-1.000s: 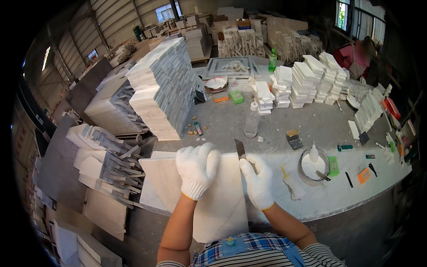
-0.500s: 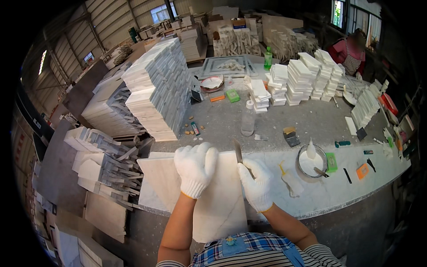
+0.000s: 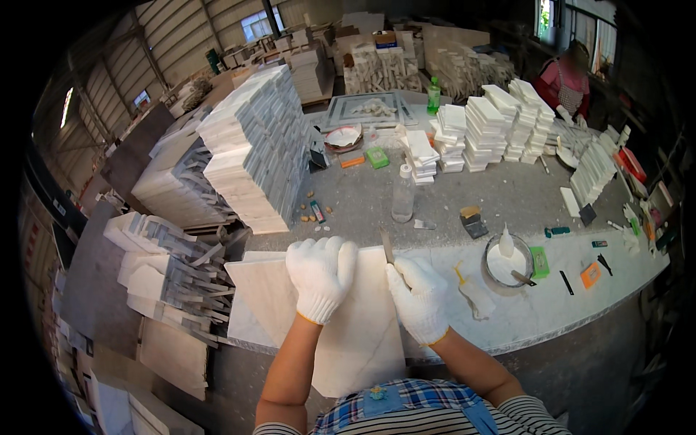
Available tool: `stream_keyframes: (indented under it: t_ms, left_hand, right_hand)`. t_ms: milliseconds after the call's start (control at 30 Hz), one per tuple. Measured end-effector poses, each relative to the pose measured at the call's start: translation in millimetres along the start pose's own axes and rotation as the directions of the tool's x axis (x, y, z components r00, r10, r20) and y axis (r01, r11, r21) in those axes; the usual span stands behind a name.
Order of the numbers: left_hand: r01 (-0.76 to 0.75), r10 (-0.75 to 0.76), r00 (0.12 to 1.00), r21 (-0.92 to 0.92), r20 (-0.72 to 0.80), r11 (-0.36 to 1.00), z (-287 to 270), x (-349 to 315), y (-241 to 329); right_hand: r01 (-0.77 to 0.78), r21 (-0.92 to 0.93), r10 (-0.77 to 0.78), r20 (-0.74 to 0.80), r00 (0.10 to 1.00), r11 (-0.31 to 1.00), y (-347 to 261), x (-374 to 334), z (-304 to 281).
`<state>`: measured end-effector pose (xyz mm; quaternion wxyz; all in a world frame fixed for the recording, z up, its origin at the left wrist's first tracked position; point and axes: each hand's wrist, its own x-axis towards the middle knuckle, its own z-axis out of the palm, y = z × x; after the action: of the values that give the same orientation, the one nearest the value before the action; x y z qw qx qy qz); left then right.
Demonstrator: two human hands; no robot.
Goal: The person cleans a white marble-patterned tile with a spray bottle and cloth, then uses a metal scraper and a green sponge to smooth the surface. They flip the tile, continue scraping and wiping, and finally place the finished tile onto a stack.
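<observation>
Nearest, a plaid apron [image 3: 355, 402] meets the near end of a pale marble slab [image 3: 355, 333], whose right-hand edge runs away from the body, almost straight, up to a far edge level with the hands; the slab broadens toward that far edge. The left forearm [image 3: 290, 373] rises steeply, while the right forearm [image 3: 475, 366] slants inward. The gloved right hand [image 3: 417, 297], beside the slab's right edge, pinches a narrow blade [image 3: 387, 246] between thumb and fingers; the blade's long axis points away from the body, its tip leaning slightly left. The gloved left hand [image 3: 322, 279] lies knuckles up at the slab's far edge, fingers curled; its fingertips are hidden, so I cannot tell whether it grips. Beyond the hands, on the worktop [image 3: 355, 210], a clear bottle [image 3: 403, 199] stands upright, and a tall tile stack [image 3: 254, 156] rises beyond and left of the left hand.
</observation>
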<state>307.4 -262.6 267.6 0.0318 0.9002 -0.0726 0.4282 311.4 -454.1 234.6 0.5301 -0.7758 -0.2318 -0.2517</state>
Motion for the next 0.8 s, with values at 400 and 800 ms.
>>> stream_keyframes:
  t_ms: [400,800]
  left_hand:
    - [-0.046,0.046,0.999,0.008,-0.012,0.999,1,1,1]
    - [0.04,-0.037,0.994,-0.03,0.101,0.999,3,-3,0]
  right_hand:
    - [-0.062,-0.075,0.064,0.034,0.997,0.995,-12,2,-2]
    - [-0.027,-0.04,0.029,0.051,0.998,0.999,-3,-4,-8]
